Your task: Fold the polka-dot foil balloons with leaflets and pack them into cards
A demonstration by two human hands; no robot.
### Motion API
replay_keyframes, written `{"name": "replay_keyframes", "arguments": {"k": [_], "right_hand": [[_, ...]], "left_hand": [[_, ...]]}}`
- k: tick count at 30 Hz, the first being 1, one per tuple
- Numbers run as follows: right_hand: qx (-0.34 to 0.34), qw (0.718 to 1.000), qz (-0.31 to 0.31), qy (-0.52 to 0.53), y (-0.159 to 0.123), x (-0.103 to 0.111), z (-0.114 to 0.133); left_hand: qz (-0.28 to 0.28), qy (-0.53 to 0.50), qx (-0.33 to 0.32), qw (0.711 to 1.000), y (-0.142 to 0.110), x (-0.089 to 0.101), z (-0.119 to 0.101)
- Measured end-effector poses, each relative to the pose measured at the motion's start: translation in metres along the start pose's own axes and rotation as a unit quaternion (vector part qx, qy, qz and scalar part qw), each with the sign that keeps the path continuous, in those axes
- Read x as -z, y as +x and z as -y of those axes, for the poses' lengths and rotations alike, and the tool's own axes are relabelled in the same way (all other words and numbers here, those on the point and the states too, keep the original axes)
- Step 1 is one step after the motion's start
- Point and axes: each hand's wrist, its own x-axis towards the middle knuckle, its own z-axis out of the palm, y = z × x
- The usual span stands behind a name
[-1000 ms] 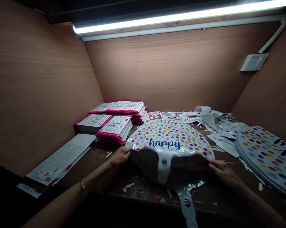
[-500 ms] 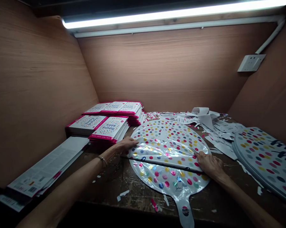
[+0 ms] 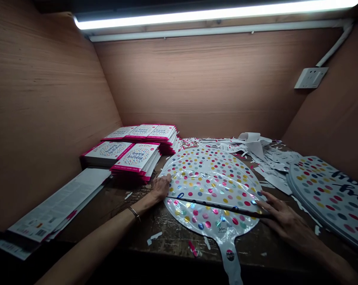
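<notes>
A flat foil balloon (image 3: pixel 208 174) with coloured dots lies in front of me, its upper part folded down over the lower part. A thin dark rod (image 3: pixel 210 204) runs across it along the fold's lower edge. My left hand (image 3: pixel 161 187) is closed at the balloon's left edge, where the rod's left end disappears beneath it; the fingertips are partly hidden. At the right edge, my right hand (image 3: pixel 281 215) has its fingers somewhat spread above the rod's right end and the thumb below it. The balloon's tail (image 3: pixel 230 253) points toward me over the table edge.
Stacks of pink-and-white "happy birthday" packets (image 3: pixel 137 156) stand at the left. Long printed cards (image 3: pixel 60 204) lie nearer me. More dotted balloons (image 3: pixel 330 194) are piled at the right. Paper strips (image 3: pixel 265 156) and scraps cover the back. Wooden walls surround the table.
My left hand has slid down to the rod's left end. My right hand has let go of the balloon's folded edge and moved right, its fingers opening around the rod's end.
</notes>
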Motion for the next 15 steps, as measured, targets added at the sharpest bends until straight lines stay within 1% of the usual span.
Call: {"name": "replay_keyframes", "arguments": {"k": [2, 4, 6, 7, 8, 10, 12, 14, 15], "right_hand": [[0.021, 1.000, -0.015, -0.018, -0.004, -0.007, -0.005], [0.039, 0.998, -0.027, -0.031, -0.004, -0.011, -0.004], [0.050, 0.997, -0.055, -0.033, -0.007, -0.010, 0.000], [0.051, 0.995, -0.077, -0.025, -0.012, -0.008, 0.002], [0.049, 0.994, -0.098, -0.008, -0.018, -0.004, 0.004], [0.035, 0.992, -0.111, 0.049, -0.035, 0.010, 0.006], [0.018, 0.985, -0.134, 0.103, -0.047, 0.032, 0.007], [0.009, 0.977, -0.168, 0.128, -0.042, 0.062, 0.013], [0.015, 0.974, -0.184, 0.129, -0.031, 0.079, 0.019]], "left_hand": [[-0.028, 0.003, -0.023, 0.999, -0.005, 0.007, -0.018], [-0.052, 0.002, -0.065, 0.997, -0.019, 0.009, -0.048], [-0.050, -0.017, -0.142, 0.989, -0.041, 0.002, -0.083], [-0.032, -0.051, -0.219, 0.974, -0.053, -0.004, -0.100], [0.002, -0.089, -0.267, 0.960, -0.065, -0.010, -0.115], [0.067, -0.159, -0.342, 0.924, -0.084, -0.021, -0.136], [0.105, -0.226, -0.383, 0.890, -0.095, -0.026, -0.147], [0.126, -0.293, -0.405, 0.857, -0.099, -0.024, -0.149], [0.141, -0.327, -0.411, 0.839, -0.099, -0.022, -0.149]]}}
